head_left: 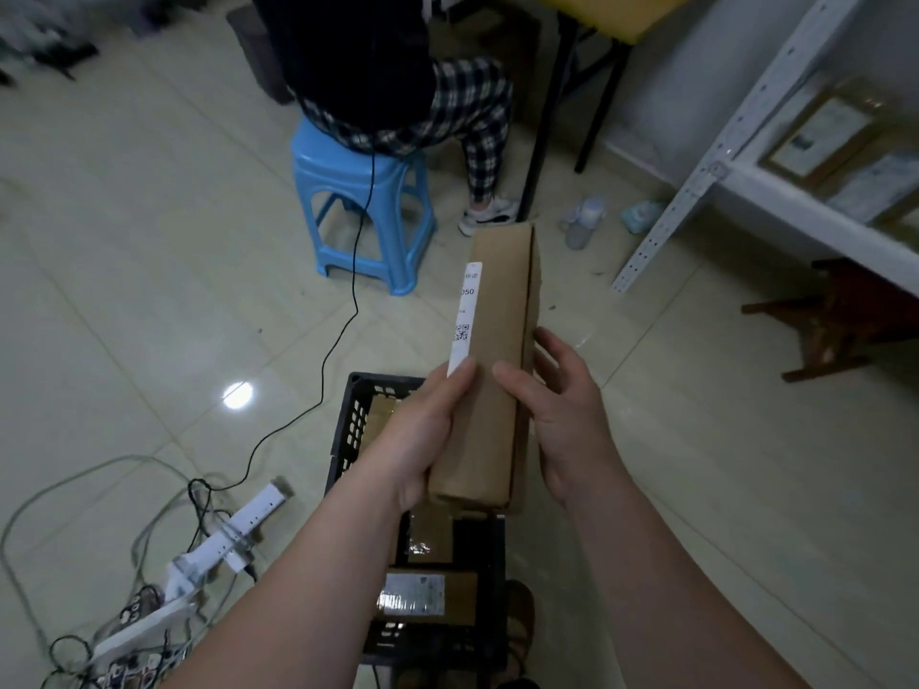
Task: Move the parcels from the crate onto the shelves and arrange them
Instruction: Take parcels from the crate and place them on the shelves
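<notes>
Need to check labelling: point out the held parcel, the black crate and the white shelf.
held parcel (500, 310), head view, bare cardboard face.
black crate (352, 425), head view, perforated left wall.
white shelf (805, 218), head view, front edge of the board.

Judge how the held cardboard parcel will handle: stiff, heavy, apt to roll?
The cardboard parcel looks stiff: it juts past both hands without sagging. Probably light: left hand and right hand hold only its near half. Flat faces, unlikely to roll.
</notes>
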A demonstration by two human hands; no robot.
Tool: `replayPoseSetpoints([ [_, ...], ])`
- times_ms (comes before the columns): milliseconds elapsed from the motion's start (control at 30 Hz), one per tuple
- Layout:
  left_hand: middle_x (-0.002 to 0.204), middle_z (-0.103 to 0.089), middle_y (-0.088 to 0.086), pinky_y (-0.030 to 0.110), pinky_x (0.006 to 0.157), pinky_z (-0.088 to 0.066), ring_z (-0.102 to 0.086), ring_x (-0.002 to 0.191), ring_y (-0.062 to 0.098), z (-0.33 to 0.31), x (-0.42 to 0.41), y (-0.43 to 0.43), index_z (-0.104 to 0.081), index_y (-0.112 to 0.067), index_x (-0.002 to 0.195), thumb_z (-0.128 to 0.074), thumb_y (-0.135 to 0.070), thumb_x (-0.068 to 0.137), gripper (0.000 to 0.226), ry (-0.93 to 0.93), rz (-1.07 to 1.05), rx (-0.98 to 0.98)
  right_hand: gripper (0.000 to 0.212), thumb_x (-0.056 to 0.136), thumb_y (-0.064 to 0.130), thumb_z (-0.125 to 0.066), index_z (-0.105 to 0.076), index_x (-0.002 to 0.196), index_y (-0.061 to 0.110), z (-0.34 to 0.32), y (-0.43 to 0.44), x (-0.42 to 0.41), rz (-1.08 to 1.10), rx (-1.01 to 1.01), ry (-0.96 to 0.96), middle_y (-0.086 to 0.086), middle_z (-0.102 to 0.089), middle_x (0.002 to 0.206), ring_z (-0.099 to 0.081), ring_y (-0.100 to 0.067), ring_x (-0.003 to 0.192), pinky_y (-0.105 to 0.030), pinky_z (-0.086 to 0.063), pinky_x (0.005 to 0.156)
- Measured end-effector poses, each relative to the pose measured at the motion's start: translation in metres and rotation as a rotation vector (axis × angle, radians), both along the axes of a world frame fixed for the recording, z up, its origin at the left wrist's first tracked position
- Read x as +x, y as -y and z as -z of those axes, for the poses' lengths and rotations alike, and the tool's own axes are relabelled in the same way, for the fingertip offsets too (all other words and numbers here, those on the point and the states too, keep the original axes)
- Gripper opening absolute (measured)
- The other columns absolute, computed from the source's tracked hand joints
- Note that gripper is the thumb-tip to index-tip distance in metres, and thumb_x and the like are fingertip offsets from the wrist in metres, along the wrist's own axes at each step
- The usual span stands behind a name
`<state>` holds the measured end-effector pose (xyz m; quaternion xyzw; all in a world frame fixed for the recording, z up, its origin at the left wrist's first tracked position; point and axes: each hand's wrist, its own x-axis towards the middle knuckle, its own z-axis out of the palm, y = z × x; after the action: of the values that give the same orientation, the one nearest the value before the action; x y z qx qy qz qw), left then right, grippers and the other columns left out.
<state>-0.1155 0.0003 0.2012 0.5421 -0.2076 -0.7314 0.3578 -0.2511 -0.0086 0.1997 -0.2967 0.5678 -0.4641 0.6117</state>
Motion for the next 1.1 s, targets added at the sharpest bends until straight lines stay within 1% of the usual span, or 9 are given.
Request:
replayPoseSetpoints([
  [133,0.113,-0.071,0.01,0.053,0.092,-0.054,-0.067,0.107,0.032,-0.054,-0.011,0.002,-0.058,-0.033,0.124,-0.05,-0.037,0.099,0.026,0.053,0.05,-0.163,0.052,0.091,0.017,-0.068,-0.051,0.139,0.023,-0.05,-0.011,-0.009,0.04,-0.002,0.014,-0.001,-0.06,0.134,-0.065,-0.013,0.108,-0.018,-0.055,0.065],
  [267,0.117,-0.069,0.009,0.061,0.09,-0.052,-0.066,0.106,0.037,-0.1,-0.023,0.002,-0.055,-0.038,0.131,-0.054,-0.033,0.092,0.04,0.128,0.16,-0.372,0.039,0.099,0.015,-0.055,-0.054,0.136,0.026,-0.098,-0.025,-0.022,0.076,-0.057,-0.04,0.002,-0.066,0.124,-0.067,-0.013,0.102,-0.017,-0.053,0.06],
  [467,0.109,-0.063,-0.01,0.032,0.077,-0.054,-0.064,0.094,0.012,-0.152,-0.039,-0.009,-0.052,-0.06,0.099,-0.072,-0.03,0.083,0.039,0.302,0.246,-0.653,0.022,0.102,0.032,-0.049,-0.066,0.115,0.032,-0.157,-0.046,-0.04,0.141,-0.093,-0.077,0.011,-0.074,0.101,-0.068,-0.012,0.091,-0.027,-0.051,0.068],
  [533,0.108,-0.058,-0.008,0.027,0.079,-0.05,-0.058,0.095,0.009,-0.161,-0.046,-0.014,-0.055,-0.052,0.109,-0.077,-0.037,0.075,0.044,0.481,0.298,-0.787,0.02,0.099,0.042,-0.052,-0.065,0.112,0.033,-0.17,-0.052,-0.048,0.174,-0.089,-0.063,0.013,-0.074,0.099,-0.069,-0.011,0.093,-0.028,-0.052,0.071],
  [600,0.102,-0.051,-0.011,0.012,0.075,-0.04,-0.05,0.09,0.0,-0.171,-0.055,-0.021,-0.054,-0.043,0.121,-0.079,-0.034,0.075,0.053,0.617,0.32,-0.891,0.03,0.094,0.049,-0.057,-0.061,0.12,0.033,-0.182,-0.056,-0.056,0.22,-0.102,-0.068,0.012,-0.075,0.1,-0.071,-0.009,0.092,-0.028,-0.053,0.069],
  [733,0.092,-0.038,-0.021,0.003,0.066,-0.032,-0.042,0.084,-0.004,-0.188,-0.076,-0.034,-0.04,-0.048,0.115,-0.082,-0.034,0.072,0.062,0.721,0.363,-1.031,0.052,0.087,0.048,-0.068,-0.052,0.131,0.027,-0.198,-0.062,-0.074,0.327,-0.109,-0.091,0.008,-0.075,0.101,-0.072,-0.009,0.087,-0.031,-0.057,0.068],
  [900,0.094,-0.042,-0.022,0.017,0.073,-0.034,-0.043,0.102,0.007,-0.199,-0.104,-0.036,-0.046,-0.043,0.116,-0.084,-0.036,0.067,0.063,0.675,0.471,-1.072,0.044,0.09,0.042,-0.067,-0.056,0.128,0.023,-0.203,-0.073,-0.104,0.392,-0.11,-0.098,0.004,-0.076,0.096,-0.073,-0.01,0.077,-0.028,-0.054,0.06],
  [967,0.101,-0.051,-0.017,0.012,0.075,-0.038,-0.048,0.1,0.005,-0.204,-0.118,-0.034,-0.05,-0.037,0.114,-0.083,-0.029,0.073,0.053,0.598,0.524,-1.016,0.037,0.093,0.04,-0.062,-0.061,0.126,0.023,-0.205,-0.078,-0.122,0.381,-0.12,-0.09,0.002,-0.077,0.099,-0.074,-0.012,0.078,-0.026,-0.054,0.059],
  [1100,0.107,-0.068,-0.002,0.02,0.077,-0.051,-0.065,0.088,0.008,-0.211,-0.16,-0.026,-0.062,-0.019,0.126,-0.072,-0.022,0.087,0.041,0.317,0.556,-0.81,0.031,0.098,0.037,-0.055,-0.064,0.122,0.02,-0.213,-0.094,-0.168,0.378,-0.166,-0.04,0.001,-0.077,0.098,-0.073,-0.014,0.076,-0.028,-0.057,0.062],
])
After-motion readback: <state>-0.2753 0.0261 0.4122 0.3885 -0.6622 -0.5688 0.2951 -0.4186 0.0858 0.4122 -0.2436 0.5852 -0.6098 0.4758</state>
